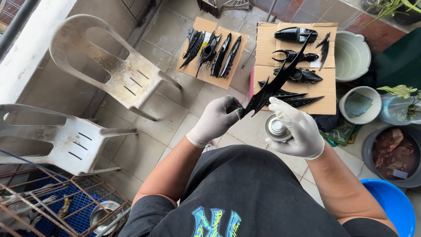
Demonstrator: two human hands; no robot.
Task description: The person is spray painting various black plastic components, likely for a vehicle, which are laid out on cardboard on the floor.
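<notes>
the left hand (215, 119), in a white glove, was pinched shut around the lower end of a long glossy black blade-shaped part (272, 83), which slanted up and to the right over the tiled floor (149, 145). the right hand (297, 129), gloved the same way, was wrapped around a spray can (276, 128) seen from its top, the forefinger stretched forward to lie just beside the part's lower edge. the part's upper tip reached over a flattened cardboard sheet (266, 44) on the floor, where several more shiny black pieces (296, 34) lay apart from each other. a second, smaller cardboard sheet (199, 26) to the left carried a row of narrow black pieces (219, 55) lying close together. two white plastic chairs (109, 66) stood at the left, one nearer the camera. at the right sat pale buckets (351, 55), a grey tub (392, 156), a blue basin (392, 204) and a potted plant (401, 92). a rusty wire cage (57, 206) with a metal bowl inside filled the lower left corner.
</notes>
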